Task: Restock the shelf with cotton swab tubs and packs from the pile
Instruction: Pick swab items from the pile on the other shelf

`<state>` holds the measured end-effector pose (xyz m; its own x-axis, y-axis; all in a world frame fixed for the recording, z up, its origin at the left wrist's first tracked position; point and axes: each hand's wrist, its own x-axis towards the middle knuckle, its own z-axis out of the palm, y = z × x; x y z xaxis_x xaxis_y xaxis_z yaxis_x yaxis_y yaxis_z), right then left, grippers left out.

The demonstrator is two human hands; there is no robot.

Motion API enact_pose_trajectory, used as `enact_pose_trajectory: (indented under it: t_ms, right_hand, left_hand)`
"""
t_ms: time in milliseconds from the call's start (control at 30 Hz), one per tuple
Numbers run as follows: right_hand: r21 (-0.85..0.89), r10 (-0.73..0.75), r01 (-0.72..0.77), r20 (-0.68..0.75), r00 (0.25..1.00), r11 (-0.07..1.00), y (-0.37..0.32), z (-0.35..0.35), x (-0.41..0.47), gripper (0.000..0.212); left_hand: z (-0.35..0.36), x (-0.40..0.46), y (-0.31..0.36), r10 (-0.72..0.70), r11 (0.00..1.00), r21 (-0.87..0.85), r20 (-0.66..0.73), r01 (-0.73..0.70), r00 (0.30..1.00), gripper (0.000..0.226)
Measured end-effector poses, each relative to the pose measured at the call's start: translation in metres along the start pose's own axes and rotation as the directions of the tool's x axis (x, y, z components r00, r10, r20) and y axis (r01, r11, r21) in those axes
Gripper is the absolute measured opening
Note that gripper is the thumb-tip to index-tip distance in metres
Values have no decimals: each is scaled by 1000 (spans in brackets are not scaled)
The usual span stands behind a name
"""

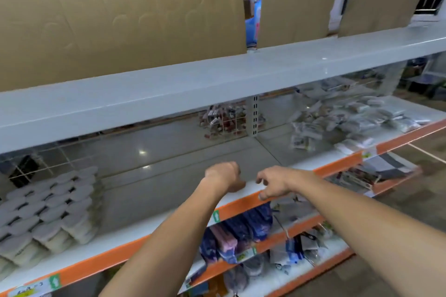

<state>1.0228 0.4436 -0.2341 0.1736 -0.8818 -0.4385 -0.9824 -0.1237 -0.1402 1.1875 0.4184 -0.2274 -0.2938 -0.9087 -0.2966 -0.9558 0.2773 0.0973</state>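
While both hands hang over the shelf [169, 190] edge, the tubs [48, 210] sit stacked at the far left. They look light, smooth plastic, maybe slippery, so hold one around its sides. The left hand [223, 176] is curled, and I cannot tell if it holds anything. The right hand [274, 183] is loose and holds nothing. Far right lies the pile of packs [350, 120], soft and crinkly; pinch one by its edge.
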Motion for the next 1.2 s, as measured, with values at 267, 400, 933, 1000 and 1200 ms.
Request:
enact_pose_trajectory:
  t_ms: [267,400,933,1000,1200]
  right_hand:
    - [113,76,-72,-34,997,991,86,8,-17,66]
    - [180,113,-96,-88,990,979,126,6,-25,61]
    - [317,265,-199,-182,947,927,281,-9,-35,44]
    - [320,282,-213,-189,941,923,302,-13,-32,44]
    - [334,355,-280,-191,915,900,373,-31,-17,52]
  left_hand:
    - [11,41,85,103,992,70,-18,-102,994,48]
    - [11,57,121,158,984,86,-25,-155,987,49]
    - [1,151,273,398,905,166,-2,-392,918,56]
    - [0,171,293,419,895,165,5,-414,908,54]
    - [-11,230,352,498,864,96,-24,-494,867,38]
